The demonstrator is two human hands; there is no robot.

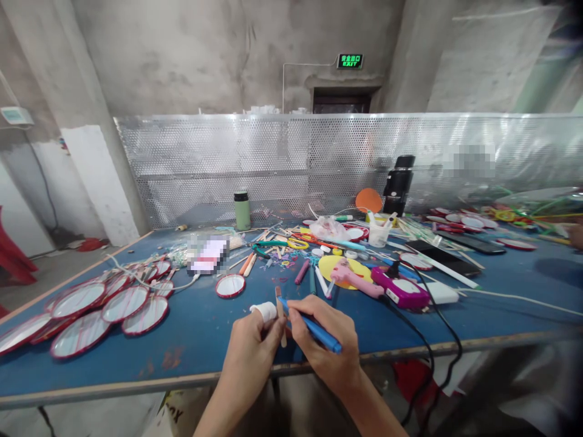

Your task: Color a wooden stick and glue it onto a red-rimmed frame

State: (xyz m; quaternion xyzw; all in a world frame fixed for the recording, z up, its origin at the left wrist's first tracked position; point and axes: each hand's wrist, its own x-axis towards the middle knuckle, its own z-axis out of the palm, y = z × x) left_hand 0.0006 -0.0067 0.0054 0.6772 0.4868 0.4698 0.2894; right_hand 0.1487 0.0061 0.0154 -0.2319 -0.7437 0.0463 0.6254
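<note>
My left hand [252,346] is closed around a thin wooden stick [280,312] that it holds upright; its forefinger wears a white tape wrap [265,311]. My right hand [322,347] grips a blue pen-shaped tool [314,328] like a pencil, with the tip touching the stick near its top. Both hands hover over the near edge of the blue table [204,328].
Several red-rimmed round discs [109,303] lie at the left, one more disc [230,286] ahead of my hands. A pink glue gun [355,280], a purple device [401,291] with black cables, a green bottle [242,210], scattered sticks and scissors crowd the middle. A perforated metal screen [291,164] stands behind the table.
</note>
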